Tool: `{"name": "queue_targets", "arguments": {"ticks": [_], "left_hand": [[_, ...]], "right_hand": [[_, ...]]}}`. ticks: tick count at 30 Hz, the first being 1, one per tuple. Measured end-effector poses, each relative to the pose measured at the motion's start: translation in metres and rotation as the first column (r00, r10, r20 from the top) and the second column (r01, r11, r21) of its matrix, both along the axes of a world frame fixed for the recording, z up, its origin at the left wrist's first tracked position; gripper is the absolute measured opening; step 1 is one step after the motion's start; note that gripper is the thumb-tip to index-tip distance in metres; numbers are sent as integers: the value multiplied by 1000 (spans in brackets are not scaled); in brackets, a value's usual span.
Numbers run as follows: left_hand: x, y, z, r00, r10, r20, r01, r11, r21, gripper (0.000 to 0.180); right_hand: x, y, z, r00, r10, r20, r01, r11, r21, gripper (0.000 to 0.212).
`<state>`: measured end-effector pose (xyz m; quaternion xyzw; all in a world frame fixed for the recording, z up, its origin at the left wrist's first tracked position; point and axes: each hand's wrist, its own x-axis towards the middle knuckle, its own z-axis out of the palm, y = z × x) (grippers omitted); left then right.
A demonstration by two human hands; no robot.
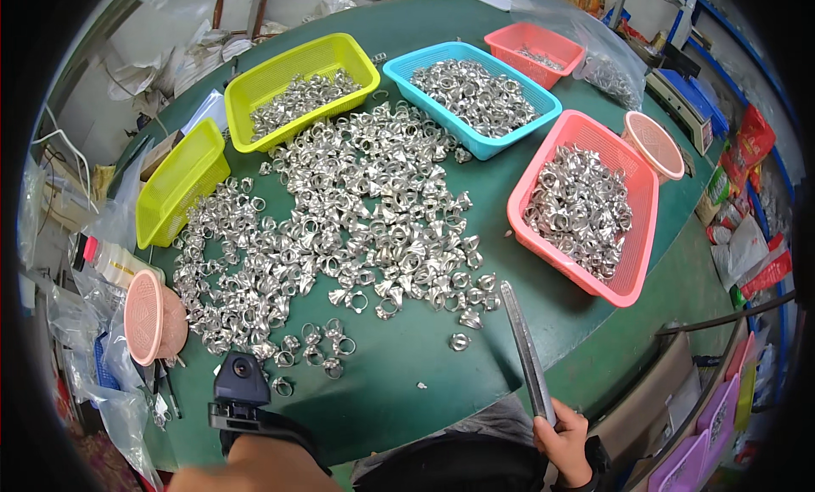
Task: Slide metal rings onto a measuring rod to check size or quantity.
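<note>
My right hand [564,439] is closed around the lower end of a long, tapered grey metal rod [528,356]. The rod points up and away over the table's near edge, with no ring visible on it. At the lower left, my left hand [246,468] is blurred and cut off by the picture's edge, its fingers hidden. A black camera [241,376] is strapped at that wrist. Beyond both hands lies a wide heap of silver-coloured metal rings [365,203]. A few loose rings [329,346] lie just past the wrist camera, and a single ring [459,342] sits left of the rod.
Rings fill a pink basket [638,237], a blue basket [543,118] and a yellow-green basket [246,84]. Another yellow-green basket [170,195] is tipped on its side. A small red basket [516,39] stands far back. Round pink containers [144,318] flank the green table [382,382].
</note>
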<state>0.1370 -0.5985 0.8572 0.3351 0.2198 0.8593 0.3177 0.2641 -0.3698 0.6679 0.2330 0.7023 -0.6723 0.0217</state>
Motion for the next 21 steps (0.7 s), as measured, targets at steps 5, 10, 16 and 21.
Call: {"name": "queue_targets", "arguments": {"ticks": [5, 10, 16, 21], "left_hand": [[-42, 30, -87, 748, 76, -660, -527, 672, -520, 12], [-44, 46, -160, 438, -141, -888, -849, 262, -460, 18], [-43, 52, -178, 372, -238, -897, -854, 290, -432, 21], [-36, 45, -175, 160, -313, -936, -909, 322, -263, 21]], "right_hand": [[4, 17, -1, 995, -102, 20, 101, 994, 30, 26], [2, 17, -3, 995, -97, 39, 97, 995, 7, 27], [9, 23, -10, 996, -74, 43, 70, 993, 90, 29], [8, 23, -8, 995, -30, 93, 22, 996, 86, 29]]}}
